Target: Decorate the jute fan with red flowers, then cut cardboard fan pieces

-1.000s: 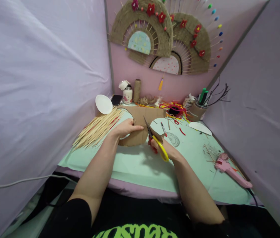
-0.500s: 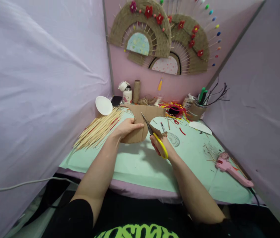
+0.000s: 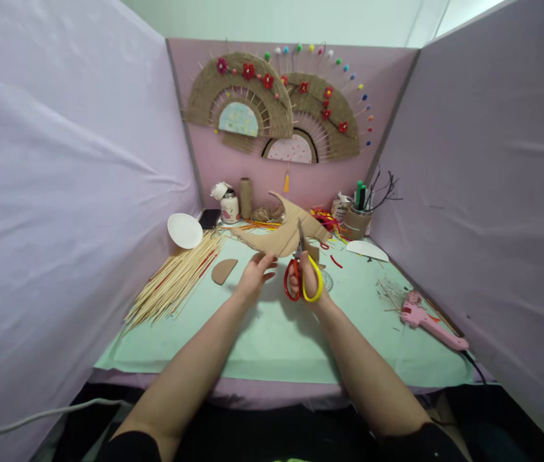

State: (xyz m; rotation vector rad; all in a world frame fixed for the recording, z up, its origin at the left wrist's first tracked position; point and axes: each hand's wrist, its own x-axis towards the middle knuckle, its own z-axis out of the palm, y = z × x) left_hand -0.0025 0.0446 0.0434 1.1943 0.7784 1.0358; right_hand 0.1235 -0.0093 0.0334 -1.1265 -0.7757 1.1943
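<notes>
My left hand (image 3: 253, 277) reaches the near edge of a curved brown cardboard piece (image 3: 276, 237), thumb and fingertips pinching it. The piece is tilted above the table, with a pointed tip at the top and a wide arm on each side. In my right hand (image 3: 311, 285) is a pair of scissors (image 3: 299, 251) with one red and one yellow handle. The handles are spread, and the blades point up in front of the cardboard. A small half-round cardboard piece (image 3: 224, 272) lies left of my left hand. Beside my right hand is a cardboard scrap (image 3: 314, 255).
Thin bamboo sticks (image 3: 176, 279) and a white paper bowl (image 3: 185, 231) are at left. A pink glue gun (image 3: 430, 321) lies right, near a white half-round piece (image 3: 367, 250). Behind stand a jar (image 3: 229, 206), twine (image 3: 268, 213) and a pen pot (image 3: 356, 223). Decorated fans hang on the back panel.
The cardboard has been turned and its outline differs. My left hand has shifted to its near edge. The scissors now point upward with handles spread; the half-round piece now shows on the table.
</notes>
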